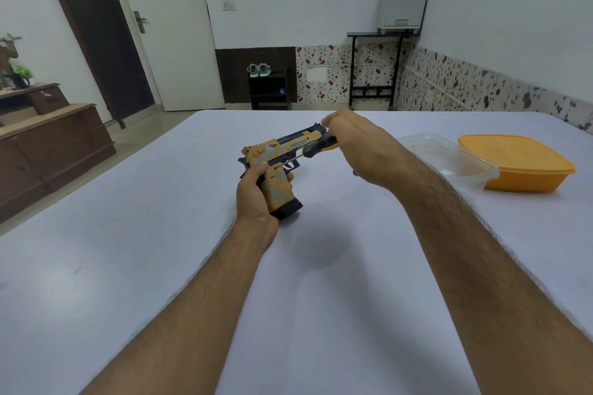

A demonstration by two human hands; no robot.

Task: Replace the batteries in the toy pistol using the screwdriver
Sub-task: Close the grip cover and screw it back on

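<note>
A yellow and black toy pistol (282, 151) is held above the white table, muzzle pointing to the far right. My left hand (258, 194) grips its handle from the left side. My right hand (356, 146) grips a screwdriver (316, 149) with a black and orange handle. The thin metal shaft runs left and down, and its tip meets the pistol's side just above the grip, near my left thumb. No batteries are visible.
The white table (192, 250) fills the lower view. At the right stand a clear plastic container (449, 160) and an orange lid (516, 160) beside it. A wooden cabinet (48, 144) stands off the table's left edge.
</note>
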